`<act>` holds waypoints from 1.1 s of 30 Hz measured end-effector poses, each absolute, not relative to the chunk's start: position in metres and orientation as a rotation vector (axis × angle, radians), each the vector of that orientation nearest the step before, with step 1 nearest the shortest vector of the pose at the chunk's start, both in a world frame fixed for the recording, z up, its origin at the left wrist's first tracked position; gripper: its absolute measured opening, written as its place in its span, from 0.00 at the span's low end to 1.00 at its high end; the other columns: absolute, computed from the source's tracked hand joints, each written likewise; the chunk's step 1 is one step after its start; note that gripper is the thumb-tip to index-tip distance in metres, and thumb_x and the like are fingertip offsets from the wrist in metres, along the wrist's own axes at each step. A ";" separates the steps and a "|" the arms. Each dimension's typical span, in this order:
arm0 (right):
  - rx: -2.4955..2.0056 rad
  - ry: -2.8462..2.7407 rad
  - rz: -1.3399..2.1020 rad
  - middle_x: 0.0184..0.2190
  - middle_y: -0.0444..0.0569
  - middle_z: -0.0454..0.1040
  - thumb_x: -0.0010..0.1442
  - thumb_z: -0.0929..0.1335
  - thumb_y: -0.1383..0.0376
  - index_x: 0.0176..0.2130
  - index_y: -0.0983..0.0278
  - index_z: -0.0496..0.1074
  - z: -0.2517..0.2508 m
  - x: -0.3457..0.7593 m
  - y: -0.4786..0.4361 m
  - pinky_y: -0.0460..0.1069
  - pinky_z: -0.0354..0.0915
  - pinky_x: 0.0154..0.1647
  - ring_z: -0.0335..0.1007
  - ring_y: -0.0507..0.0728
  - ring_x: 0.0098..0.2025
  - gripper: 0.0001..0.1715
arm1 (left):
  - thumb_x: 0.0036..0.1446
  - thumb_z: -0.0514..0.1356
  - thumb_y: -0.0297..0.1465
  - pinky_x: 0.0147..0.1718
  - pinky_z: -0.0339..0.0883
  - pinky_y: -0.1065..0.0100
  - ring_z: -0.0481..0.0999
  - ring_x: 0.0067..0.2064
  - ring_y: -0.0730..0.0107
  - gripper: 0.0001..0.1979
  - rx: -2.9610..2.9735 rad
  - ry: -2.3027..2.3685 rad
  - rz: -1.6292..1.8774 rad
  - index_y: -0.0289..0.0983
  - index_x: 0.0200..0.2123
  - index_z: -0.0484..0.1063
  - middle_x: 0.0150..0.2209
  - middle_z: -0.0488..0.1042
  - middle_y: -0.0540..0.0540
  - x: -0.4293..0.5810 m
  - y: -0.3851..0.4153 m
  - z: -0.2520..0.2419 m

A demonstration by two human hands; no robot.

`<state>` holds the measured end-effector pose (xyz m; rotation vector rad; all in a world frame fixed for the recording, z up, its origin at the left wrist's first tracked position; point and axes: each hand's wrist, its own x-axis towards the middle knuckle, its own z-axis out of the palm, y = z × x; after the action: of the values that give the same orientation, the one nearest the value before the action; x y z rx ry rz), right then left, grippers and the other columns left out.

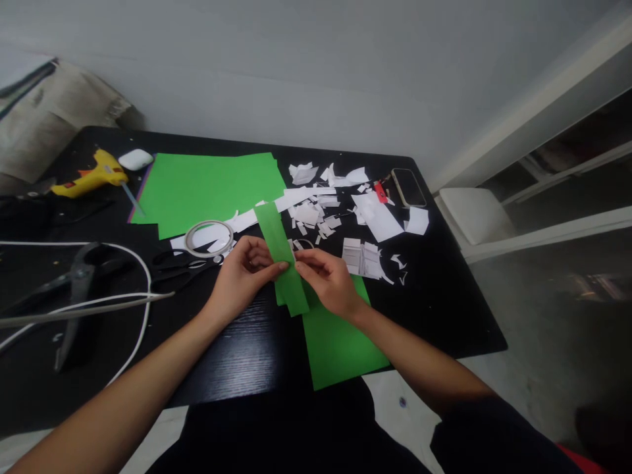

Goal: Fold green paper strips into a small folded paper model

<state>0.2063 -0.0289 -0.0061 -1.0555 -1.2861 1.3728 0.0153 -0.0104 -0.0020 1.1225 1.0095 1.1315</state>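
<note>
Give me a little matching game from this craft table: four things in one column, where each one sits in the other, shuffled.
Things
1. green paper strip
2. yellow glue gun
3. phone
4. tape roll

Places
A. far right of the table, beside white paper scraps
B. pinched between the left hand and the right hand
C. far left corner of the table
D. just beyond the left hand, next to the scissors

Pairs: 1-B, 2-C, 3-A, 4-D

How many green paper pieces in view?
3: big sheet at back left; strip pinched by left hand and right hand; second sheet under the right hand, front edge. More may hide beneath.
</note>
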 end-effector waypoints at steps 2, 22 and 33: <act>-1.050 -1.292 1.372 0.42 0.49 0.84 0.63 0.74 0.59 0.45 0.60 0.80 -0.007 0.207 -0.029 0.59 0.77 0.54 0.82 0.59 0.47 0.12 | 0.49 0.75 0.29 0.31 0.76 0.71 0.79 0.30 0.73 0.19 1.114 0.995 1.129 0.37 0.39 0.70 0.31 0.81 0.50 0.015 -0.010 -0.001; -0.997 -1.242 1.468 0.43 0.48 0.84 0.59 0.77 0.60 0.45 0.59 0.81 -0.002 0.207 -0.028 0.57 0.76 0.55 0.81 0.58 0.47 0.13 | 0.46 0.76 0.28 0.32 0.76 0.71 0.80 0.30 0.73 0.20 1.070 0.981 1.095 0.36 0.38 0.69 0.30 0.81 0.50 0.014 -0.008 0.003; -1.006 -1.125 1.608 0.38 0.44 0.81 0.52 0.81 0.59 0.40 0.59 0.79 0.004 0.208 -0.025 0.56 0.77 0.53 0.79 0.55 0.43 0.16 | 0.51 0.72 0.27 0.28 0.71 0.71 0.76 0.26 0.73 0.10 1.240 1.047 1.113 0.38 0.28 0.72 0.25 0.76 0.52 0.012 -0.012 0.009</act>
<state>0.2083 -0.0252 0.0040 -1.0057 -1.1251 1.6079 0.0125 -0.0117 0.0090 1.2400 1.0473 1.1134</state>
